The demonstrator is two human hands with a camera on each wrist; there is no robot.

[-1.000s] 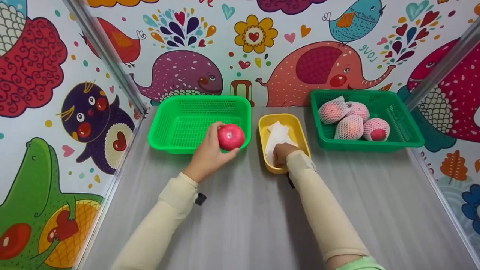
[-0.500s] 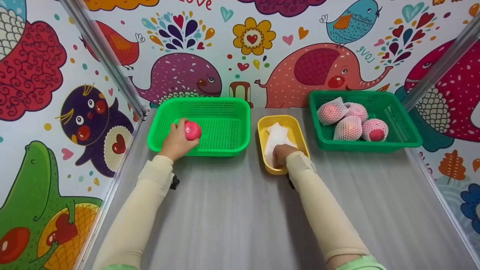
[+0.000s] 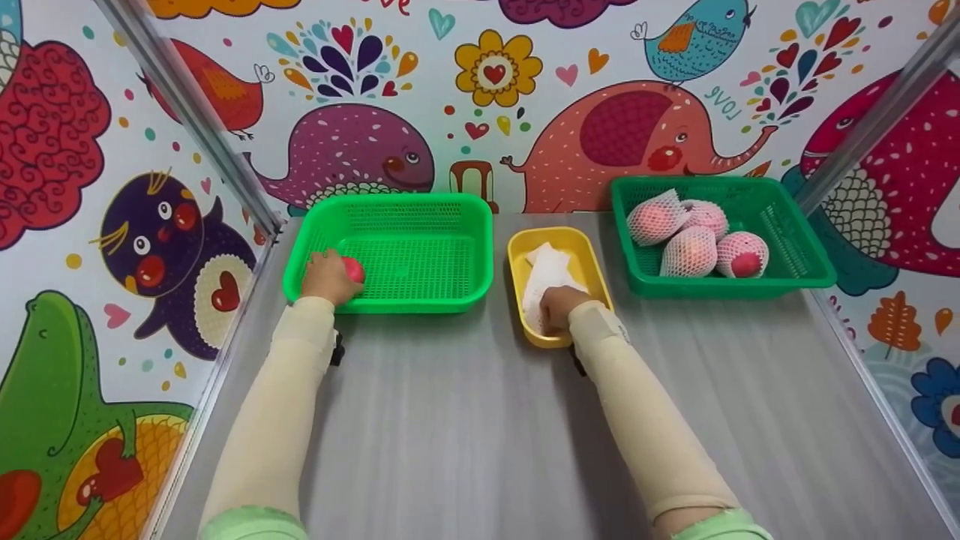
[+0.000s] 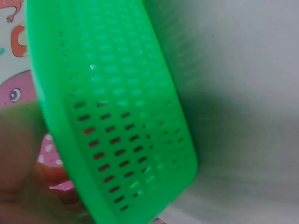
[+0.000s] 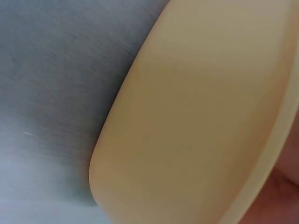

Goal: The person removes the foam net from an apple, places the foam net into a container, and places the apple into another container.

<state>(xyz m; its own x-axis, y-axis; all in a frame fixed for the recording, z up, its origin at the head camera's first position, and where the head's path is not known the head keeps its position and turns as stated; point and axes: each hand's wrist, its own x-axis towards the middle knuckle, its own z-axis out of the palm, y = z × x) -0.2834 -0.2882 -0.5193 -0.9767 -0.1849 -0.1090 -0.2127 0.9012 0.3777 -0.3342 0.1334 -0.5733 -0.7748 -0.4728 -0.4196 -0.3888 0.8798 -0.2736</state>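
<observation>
My left hand (image 3: 328,278) reaches over the front left rim of the bright green basket (image 3: 405,306) and holds a red apple (image 3: 352,269) low inside it. The hand covers much of the apple in the head view. In the left wrist view the basket's slotted wall (image 4: 117,121) stands in front of my fingers. My right hand (image 3: 564,306) is down in the yellow tray (image 3: 599,271), fingers curled on a white foam net (image 3: 550,268). In the right wrist view the tray's outer wall (image 5: 187,121) hides most of that hand.
A dark green basket (image 3: 795,283) stands at the back right with several fruits (image 3: 690,253) in white foam nets. Metal-edged panels with cartoon prints enclose the grey table (image 3: 450,420) at the back and sides.
My left hand has carried the apple leftward from the basket's front right corner and lowered it into the basket's left end. My right hand has stayed in the yellow tray.
</observation>
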